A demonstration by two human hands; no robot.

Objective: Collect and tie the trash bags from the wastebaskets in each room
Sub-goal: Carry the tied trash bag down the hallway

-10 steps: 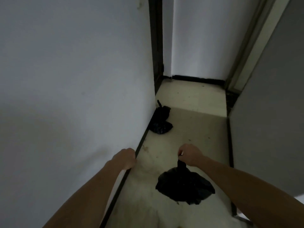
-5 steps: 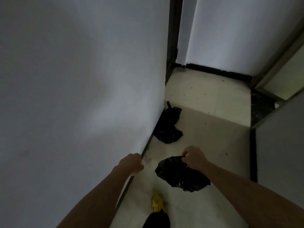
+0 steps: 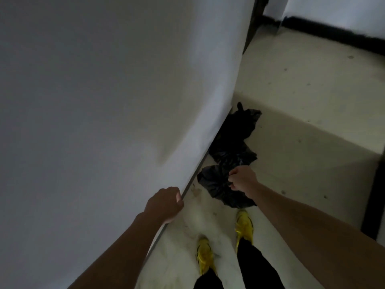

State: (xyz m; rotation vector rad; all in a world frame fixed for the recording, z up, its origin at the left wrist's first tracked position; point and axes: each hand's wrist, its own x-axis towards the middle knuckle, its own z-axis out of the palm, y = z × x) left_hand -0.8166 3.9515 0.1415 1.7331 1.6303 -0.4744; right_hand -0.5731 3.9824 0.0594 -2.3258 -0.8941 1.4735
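Dim corridor, head view looking down. R hand [image 3: 241,178], centre-right of frame, has its fingers curled tight round the gathered neck of a black trash bag [image 3: 214,182]. The bag bulges left of & below the fist, its lower end just above the toe of the right yellow shoe [image 3: 243,224]. Can't tell if it rests on the floor [image 3: 302,132] or hangs just off it.

A 2nd trash bag [image 3: 233,142], also black, lies on the floor right above the held one in frame, against the foot of the white wall [image 3: 104,90], w/ a knotted tip sticking up at its upper end. The two bags look touching or nearly so; too dark to say.

L hand [image 3: 164,205], lower centre, is curled into a fist w/ nothing seen in it, by the wall's bottom edge; contact w/ the wall unclear.

Left yellow shoe [image 3: 205,255] sits at bottom centre, black trouser legs [image 3: 256,263] below both shoes. Floor is pale & speckled w/ stains. Black skirting [image 3: 333,36] runs along the far wall, upper right. Dark door-frame strip [image 3: 373,195] at right edge.
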